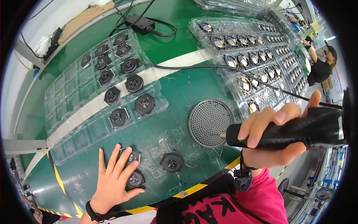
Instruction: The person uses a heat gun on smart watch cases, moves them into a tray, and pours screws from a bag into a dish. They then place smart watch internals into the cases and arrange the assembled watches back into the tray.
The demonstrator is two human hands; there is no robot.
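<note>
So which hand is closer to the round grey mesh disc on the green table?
Right. The right hand holds a black power tool whose tip reaches the grey mesh disc's edge. The left hand rests far left on small black parts.

Three round black parts lie loose on the green worktop (179, 93) toward six o'clock: one (172, 162) alone, two (131, 156) (135, 179) under the left hand (113, 183). The clear tray (74, 112) at ten o'clock holds eleven more. One round grey grille (209, 122) sits at centre. One black electric screwdriver (294, 131) is in the right hand (274, 136). One black power adapter (140, 23) lies at twelve o'clock.
</note>
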